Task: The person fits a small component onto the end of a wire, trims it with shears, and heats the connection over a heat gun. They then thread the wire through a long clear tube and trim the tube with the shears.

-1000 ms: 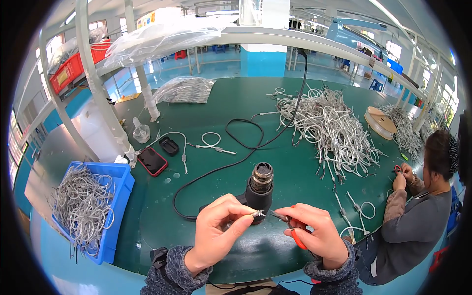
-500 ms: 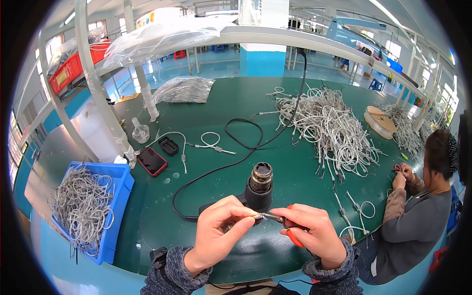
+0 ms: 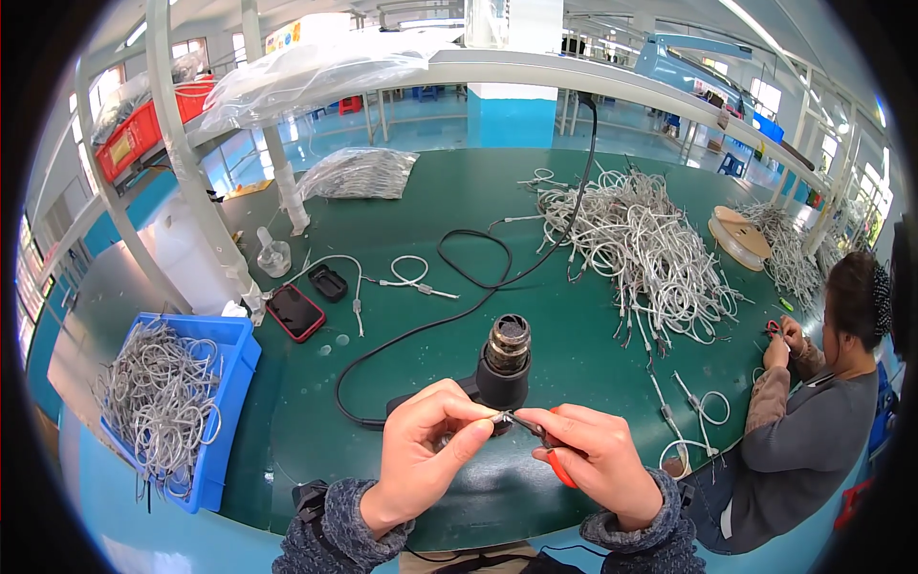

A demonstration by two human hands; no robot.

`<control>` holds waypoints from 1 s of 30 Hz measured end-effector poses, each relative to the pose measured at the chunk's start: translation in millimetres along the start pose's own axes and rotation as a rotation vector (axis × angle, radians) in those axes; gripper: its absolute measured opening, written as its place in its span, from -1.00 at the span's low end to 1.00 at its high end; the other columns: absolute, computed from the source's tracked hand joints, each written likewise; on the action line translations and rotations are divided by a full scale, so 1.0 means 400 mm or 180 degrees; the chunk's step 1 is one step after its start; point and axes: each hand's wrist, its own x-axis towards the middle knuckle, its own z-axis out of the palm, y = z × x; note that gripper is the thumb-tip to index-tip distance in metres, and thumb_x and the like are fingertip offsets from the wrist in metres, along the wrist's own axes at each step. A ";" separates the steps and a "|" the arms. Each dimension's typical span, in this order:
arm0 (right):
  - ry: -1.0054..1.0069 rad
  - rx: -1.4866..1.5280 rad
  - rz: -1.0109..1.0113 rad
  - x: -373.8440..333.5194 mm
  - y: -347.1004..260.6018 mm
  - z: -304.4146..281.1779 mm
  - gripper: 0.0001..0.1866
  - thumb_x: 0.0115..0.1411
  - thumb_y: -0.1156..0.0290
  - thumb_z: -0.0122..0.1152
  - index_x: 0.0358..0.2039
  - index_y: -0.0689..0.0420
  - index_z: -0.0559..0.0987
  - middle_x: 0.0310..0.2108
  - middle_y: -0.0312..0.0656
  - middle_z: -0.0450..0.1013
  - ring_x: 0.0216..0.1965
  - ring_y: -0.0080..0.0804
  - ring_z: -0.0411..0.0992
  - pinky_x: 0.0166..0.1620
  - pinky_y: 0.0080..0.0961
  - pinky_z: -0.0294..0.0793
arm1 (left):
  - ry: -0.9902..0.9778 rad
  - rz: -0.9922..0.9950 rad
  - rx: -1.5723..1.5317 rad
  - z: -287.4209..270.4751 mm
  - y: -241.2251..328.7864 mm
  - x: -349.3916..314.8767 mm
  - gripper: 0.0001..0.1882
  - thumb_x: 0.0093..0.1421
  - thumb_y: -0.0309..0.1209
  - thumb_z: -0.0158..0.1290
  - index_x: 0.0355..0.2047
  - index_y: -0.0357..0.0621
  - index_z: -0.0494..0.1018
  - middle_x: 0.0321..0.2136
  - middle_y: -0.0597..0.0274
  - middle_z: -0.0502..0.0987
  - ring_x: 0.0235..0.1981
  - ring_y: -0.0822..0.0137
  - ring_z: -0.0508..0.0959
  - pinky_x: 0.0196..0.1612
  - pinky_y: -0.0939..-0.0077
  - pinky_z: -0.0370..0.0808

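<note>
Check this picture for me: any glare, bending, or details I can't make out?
Head view: the shelf beam bows and the picture's edges go black; head view: clear plastic sheeting shows bright glare; head view: the workpiece in the left hand, by the tip of the red-handled tool, is too small to make out in detail.

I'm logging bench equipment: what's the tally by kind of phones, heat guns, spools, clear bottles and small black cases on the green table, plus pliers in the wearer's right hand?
Phone: 1
Heat gun: 1
Spool: 1
Clear bottle: 1
Small black case: 1
Red-handled pliers in the right hand: 1
Total: 6
</note>
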 end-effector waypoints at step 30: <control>0.1162 -0.1326 -0.0809 -0.003 0.040 0.047 -0.46 -0.23 0.75 0.13 -0.11 0.25 0.55 -0.53 -0.21 0.38 -0.50 -0.32 0.34 -0.44 -0.45 0.32 | 0.0071 -0.0298 -0.0825 0.002 -0.016 -0.009 -0.95 0.21 -0.62 -0.05 -0.34 -0.37 0.40 -0.45 0.20 0.32 -0.69 0.57 0.24 -0.70 0.72 0.17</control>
